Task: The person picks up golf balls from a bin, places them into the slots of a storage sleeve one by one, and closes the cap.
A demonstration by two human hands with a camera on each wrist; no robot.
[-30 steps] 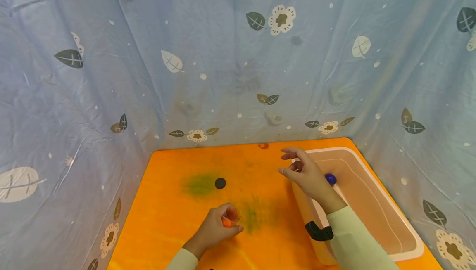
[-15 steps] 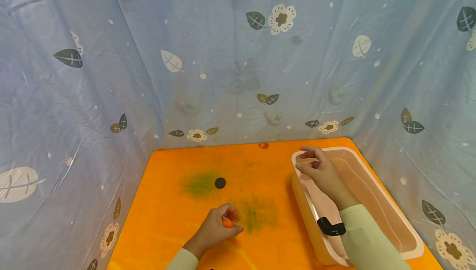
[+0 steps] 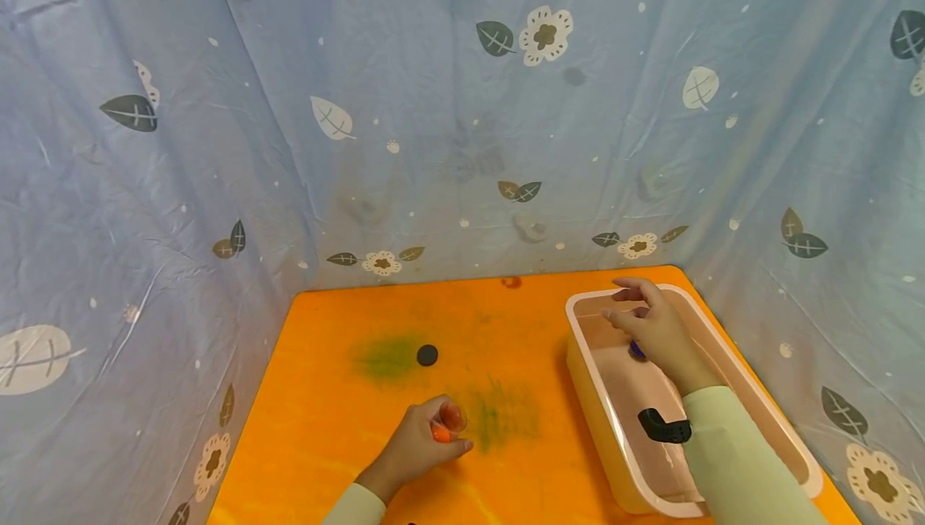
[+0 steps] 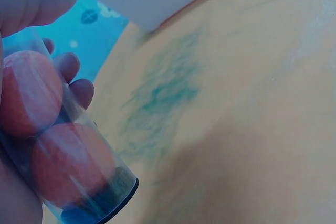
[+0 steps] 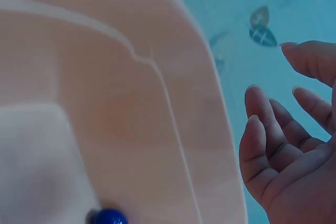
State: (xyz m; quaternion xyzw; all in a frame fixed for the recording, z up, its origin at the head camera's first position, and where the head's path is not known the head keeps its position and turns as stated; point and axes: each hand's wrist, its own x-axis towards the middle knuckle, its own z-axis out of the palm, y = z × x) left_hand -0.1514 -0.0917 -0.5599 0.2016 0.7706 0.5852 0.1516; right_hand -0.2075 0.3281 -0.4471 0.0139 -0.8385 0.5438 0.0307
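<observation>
My left hand (image 3: 415,445), low over the orange table, grips a clear tube (image 3: 457,413) with its wide mouth tipped up and to the right. Inside it, the left wrist view shows two orange balls (image 4: 73,163) stacked above a dark-rimmed end. My right hand (image 3: 654,328) hangs over the pink plastic basin (image 3: 588,298), thumb and fingers loosely curved and apart, with nothing between them. A shiny blue ball (image 5: 110,216) lies in the basin below that hand, partly hidden by it in the head view. A flat black disc (image 3: 428,356) lies on the table beyond the left hand.
The basin takes up the right side of the orange table (image 3: 347,320). Blue curtains (image 3: 433,107) printed with leaves and flowers hang at the back and both sides. Green stains (image 3: 390,356) mark the tabletop. A black band (image 3: 663,426) is on the right wrist.
My right hand has moved rightward from the basin's left edge to over its inside. The blue ball was hidden half a second ago and shows again. My left hand keeps the tube in place.
</observation>
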